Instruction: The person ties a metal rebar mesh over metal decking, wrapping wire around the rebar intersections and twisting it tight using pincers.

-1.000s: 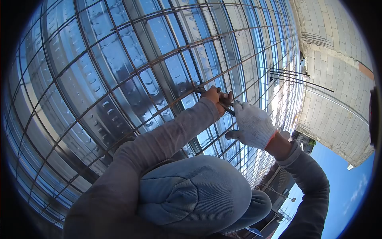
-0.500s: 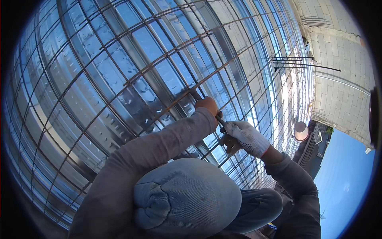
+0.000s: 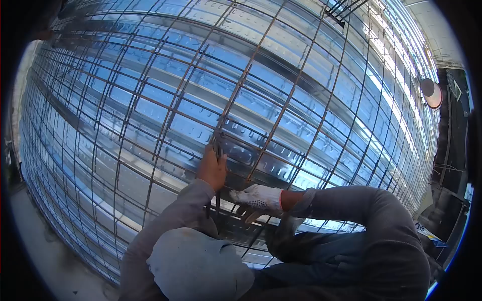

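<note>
My bare left hand [image 3: 212,168] is closed around a dark metal tool [image 3: 217,143], which looks like pincers. The tool's head is against the crossing bars of the rusty rebar mesh [image 3: 257,48], and dark handle ends show below the hand. To the right and a little lower, my right hand [image 3: 258,198] wears a white knit glove with dark dots. Its fingers point left toward the tool's handles and look apart, with nothing plain to see in them. Its palm side is partly hidden.
Shiny ribbed metal decking [image 3: 191,133] lies beneath the mesh. My bent knee [image 3: 196,263] fills the lower middle. A pale, bucket-like round object [image 3: 431,93] stands at the right edge. Dark bar ends [image 3: 346,11] stick out at the top. Concrete [image 3: 47,246] borders the lower left.
The view has turned, and both hands now appear lower and farther left. My right hand, earlier on the tool's handle, has moved off it. My left hand still grips the tool at the mesh.
</note>
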Motion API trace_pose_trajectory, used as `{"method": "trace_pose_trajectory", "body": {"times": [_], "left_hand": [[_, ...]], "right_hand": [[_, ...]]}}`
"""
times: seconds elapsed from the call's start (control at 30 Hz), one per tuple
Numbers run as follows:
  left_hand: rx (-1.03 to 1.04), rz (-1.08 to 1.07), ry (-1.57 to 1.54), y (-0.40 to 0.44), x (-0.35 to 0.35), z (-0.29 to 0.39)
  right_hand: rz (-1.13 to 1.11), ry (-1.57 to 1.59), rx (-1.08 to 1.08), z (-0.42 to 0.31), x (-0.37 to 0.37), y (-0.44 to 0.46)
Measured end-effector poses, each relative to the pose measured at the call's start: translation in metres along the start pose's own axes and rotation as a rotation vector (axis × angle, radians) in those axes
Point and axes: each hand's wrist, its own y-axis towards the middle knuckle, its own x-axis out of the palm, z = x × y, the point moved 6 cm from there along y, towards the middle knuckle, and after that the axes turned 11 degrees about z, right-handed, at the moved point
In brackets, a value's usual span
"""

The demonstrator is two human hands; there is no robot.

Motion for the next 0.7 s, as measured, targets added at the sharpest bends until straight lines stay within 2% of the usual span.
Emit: {"method": "trace_pose_trajectory", "body": {"times": [0.03,0.1,0.13,0.23,0.3,0.37,0.43,0.5,0.57,0.63,0.67,0.7], "left_hand": [[0.015,-0.035,0.042,0.001,-0.006,0.005],[-0.043,0.004,0.201,-0.005,-0.010,0.017],[0.022,0.046,0.263,-0.004,-0.009,0.011],[0.244,0.124,0.304,0.001,-0.006,0.010],[-0.127,0.089,0.261,-0.001,0.005,0.013],[-0.245,0.137,0.199,0.010,0.016,-0.003],[-0.279,0.122,0.320,-0.002,0.010,0.038],[0.311,0.097,0.782,0.032,-0.024,-0.037],[-0.141,-0.127,0.520,0.016,-0.034,0.004],[0.059,-0.115,0.598,0.034,-0.040,-0.021],[0.236,-0.070,0.809,0.021,-0.041,0.006],[0.238,-0.074,0.812,0.061,-0.053,-0.064]], "right_hand": [[-0.007,-0.009,-0.068,-0.007,-0.009,-0.002],[0.115,0.043,-0.117,-0.029,-0.037,-0.013],[0.159,0.114,-0.116,-0.035,-0.051,-0.023],[0.500,0.723,-0.528,-0.047,-0.101,-0.074],[0.598,0.813,-0.477,-0.002,-0.106,-0.106],[0.645,0.887,-0.396,0.042,-0.089,-0.135],[0.515,0.987,-0.202,0.082,-0.077,-0.177],[0.443,1.395,-0.431,0.131,-0.105,-0.255],[0.609,1.464,-0.629,0.193,-0.135,-0.338],[0.820,1.356,-0.641,0.271,-0.144,-0.399],[0.881,1.374,-0.592,0.310,-0.135,-0.421],[0.957,1.384,-0.568,0.352,-0.121,-0.441]]}}
